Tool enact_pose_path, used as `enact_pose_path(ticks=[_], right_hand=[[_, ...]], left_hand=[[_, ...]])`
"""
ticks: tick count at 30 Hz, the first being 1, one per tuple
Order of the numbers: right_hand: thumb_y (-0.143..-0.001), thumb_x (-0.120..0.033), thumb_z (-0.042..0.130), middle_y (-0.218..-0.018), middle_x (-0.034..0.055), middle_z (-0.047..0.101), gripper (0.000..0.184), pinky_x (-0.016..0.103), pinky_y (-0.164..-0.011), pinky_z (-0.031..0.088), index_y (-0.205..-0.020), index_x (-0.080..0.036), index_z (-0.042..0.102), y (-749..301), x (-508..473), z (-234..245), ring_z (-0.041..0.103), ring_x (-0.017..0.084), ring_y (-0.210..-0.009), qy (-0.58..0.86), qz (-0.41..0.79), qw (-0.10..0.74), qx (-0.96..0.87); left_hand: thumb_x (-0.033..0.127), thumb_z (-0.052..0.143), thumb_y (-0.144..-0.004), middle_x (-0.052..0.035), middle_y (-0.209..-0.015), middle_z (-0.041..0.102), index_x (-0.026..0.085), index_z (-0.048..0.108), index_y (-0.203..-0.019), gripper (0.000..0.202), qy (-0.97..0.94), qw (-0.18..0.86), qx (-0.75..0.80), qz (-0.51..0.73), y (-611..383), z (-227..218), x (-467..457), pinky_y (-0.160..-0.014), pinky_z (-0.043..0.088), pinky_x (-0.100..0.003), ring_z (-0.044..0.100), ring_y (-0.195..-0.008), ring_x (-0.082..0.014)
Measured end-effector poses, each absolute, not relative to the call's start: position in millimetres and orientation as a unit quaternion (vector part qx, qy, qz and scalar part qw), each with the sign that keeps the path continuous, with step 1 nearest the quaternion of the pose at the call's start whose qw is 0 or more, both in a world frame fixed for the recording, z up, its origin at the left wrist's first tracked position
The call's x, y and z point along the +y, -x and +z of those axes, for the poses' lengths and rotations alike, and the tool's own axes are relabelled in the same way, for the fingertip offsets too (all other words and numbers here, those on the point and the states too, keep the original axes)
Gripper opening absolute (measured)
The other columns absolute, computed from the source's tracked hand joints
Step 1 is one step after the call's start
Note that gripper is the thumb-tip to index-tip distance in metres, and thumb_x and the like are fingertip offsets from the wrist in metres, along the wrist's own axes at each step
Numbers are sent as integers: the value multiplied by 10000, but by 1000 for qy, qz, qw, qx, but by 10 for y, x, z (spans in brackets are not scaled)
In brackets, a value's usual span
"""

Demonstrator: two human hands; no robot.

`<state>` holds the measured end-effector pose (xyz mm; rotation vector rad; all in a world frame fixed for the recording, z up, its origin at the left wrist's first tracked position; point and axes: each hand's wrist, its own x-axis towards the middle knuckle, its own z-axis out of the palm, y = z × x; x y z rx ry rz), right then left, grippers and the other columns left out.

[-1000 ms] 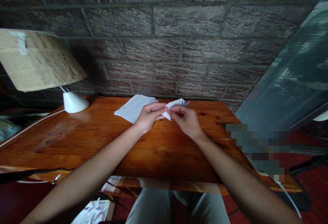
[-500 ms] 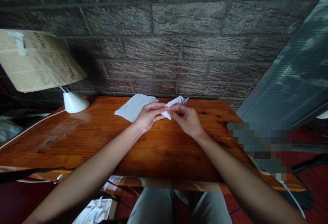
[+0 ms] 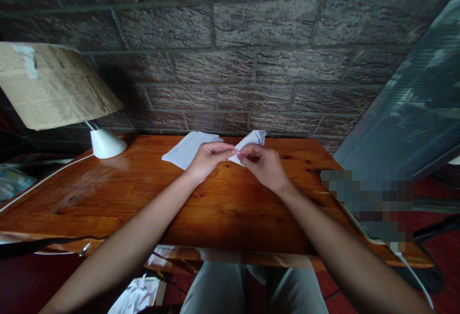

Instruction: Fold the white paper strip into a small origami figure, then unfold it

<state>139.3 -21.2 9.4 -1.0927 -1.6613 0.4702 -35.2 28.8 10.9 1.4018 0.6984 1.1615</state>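
The folded paper [image 3: 254,139], held just above the far middle of the desk [image 3: 230,208], has tipped its far flap slightly higher. The left hand [image 3: 210,157] and right hand [image 3: 265,166] keep their fingers pinching its near corner; the creasing looks unfinished.

The newspaper lampshade [image 3: 53,86] print is too blurred to read.

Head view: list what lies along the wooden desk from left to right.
Lamp base → flat sheets of paper → left hand → right hand. The folded paper, pinched by both hands, overlaps them, so it is left out of the order.
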Motion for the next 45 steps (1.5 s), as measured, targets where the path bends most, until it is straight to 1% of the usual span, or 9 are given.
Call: enact_pose_path(ticks=[3, 10, 20, 24, 27, 32, 35, 40, 45], right_hand=[[-816, -265, 644, -816, 31, 733, 83, 269, -682, 509, -810, -194, 688, -1395, -237, 132, 652, 151, -704, 447, 189, 520, -703], [-796, -245, 649, -770, 17, 714, 73, 247, -636, 478, -771, -189, 687, -1380, -262, 170, 619, 134, -659, 456, 168, 519, -703], [-774, -220, 652, -738, 6, 701, 47, 241, -613, 466, -770, -190, 689, -1356, -273, 166, 601, 123, -629, 454, 165, 515, -709], [-776, -232, 655, -741, 12, 705, 58, 251, -630, 476, -773, -188, 694, -1381, -247, 146, 614, 129, -637, 467, 168, 523, -693], [-781, -253, 657, -773, 22, 722, 73, 262, -653, 489, -778, -190, 695, -1410, -213, 122, 630, 140, -659, 472, 173, 537, -678], [-785, -283, 667, -783, 34, 733, 99, 268, -648, 494, -771, -188, 693, -1414, -192, 95, 630, 145, -649, 472, 173, 544, -672], [-791, -275, 663, -793, 36, 736, 94, 266, -647, 494, -774, -189, 695, -1401, -210, 104, 631, 144, -652, 474, 166, 538, -677], [-791, -257, 657, -776, 27, 735, 79, 261, -645, 497, -770, -196, 703, -1385, -240, 124, 628, 142, -648, 477, 156, 519, -692], [-793, -252, 651, -785, 29, 742, 79, 261, -650, 501, -780, -197, 705, -1370, -249, 130, 638, 146, -666, 474, 159, 515, -696]], left_hand=[[334, 889, -602, -42, -789, 760, 173, 794, -794, 268, -605, 566, 292, 478, 380, 109, 309, -716, 491, -289, 650, -714, -146], [328, 887, -595, -26, -727, 740, 167, 783, -740, 240, -591, 568, 282, 499, 351, 138, 281, -701, 477, -270, 620, -672, -122], [406, 848, -635, -13, -698, 707, 153, 738, -735, 294, -585, 590, 276, 483, 342, 156, 268, -660, 528, -270, 633, -643, -129], [448, 805, -706, -23, -746, 720, 154, 725, -864, 343, -612, 576, 267, 472, 344, 123, 281, -689, 541, -278, 662, -697, -142], [404, 827, -695, -14, -808, 737, 180, 690, -950, 366, -626, 541, 247, 505, 331, 105, 284, -715, 544, -281, 676, -736, -143], [341, 858, -658, -31, -827, 746, 161, 692, -839, 305, -646, 501, 234, 526, 288, 58, 300, -801, 535, -300, 690, -789, -154], [362, 855, -659, -37, -824, 748, 158, 709, -828, 302, -645, 501, 245, 523, 287, 48, 297, -798, 536, -305, 688, -780, -159], [463, 806, -699, -54, -915, 760, 184, 755, -929, 366, -658, 533, 261, 463, 323, 86, 267, -783, 563, -336, 692, -829, -194], [443, 820, -685, -57, -881, 775, 191, 785, -835, 295, -675, 486, 269, 485, 337, 111, 265, -804, 541, -332, 690, -817, -198]])
